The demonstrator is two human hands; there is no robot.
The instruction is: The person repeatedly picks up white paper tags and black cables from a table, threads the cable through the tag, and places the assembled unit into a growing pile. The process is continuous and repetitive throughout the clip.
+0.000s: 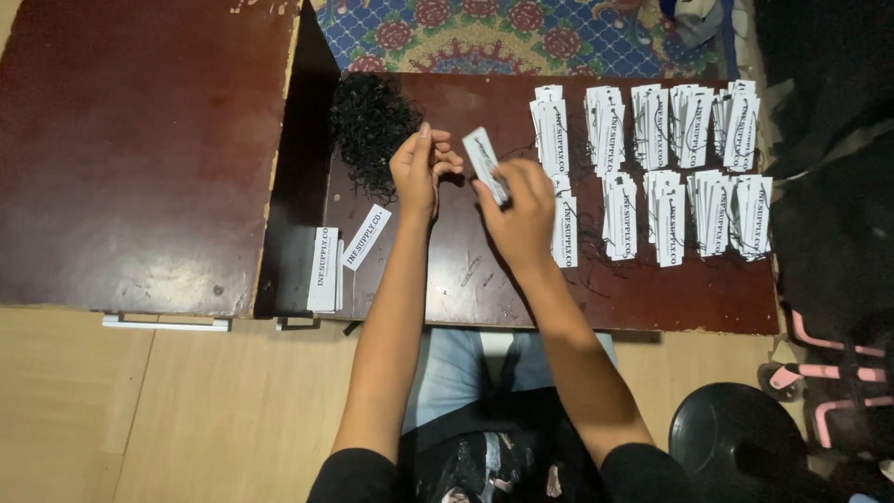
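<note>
Two hands meet over a dark wooden table [652,303]. Your right hand [521,210] pinches a white rectangular hang tag [485,160] between thumb and fingers, held tilted above the table's middle. Your left hand [419,168] has its fingertips closed together, apparently on a thin black string too fine to make out clearly. At eleven o'clock lies a heap of black strings [371,121]. From one to three o'clock, finished tags with strings [652,168] stand in two rows of bundles, so much seems done. At eight o'clock, a small stack of plain tags [324,270] remains, one loose tag [366,237] beside it.
</note>
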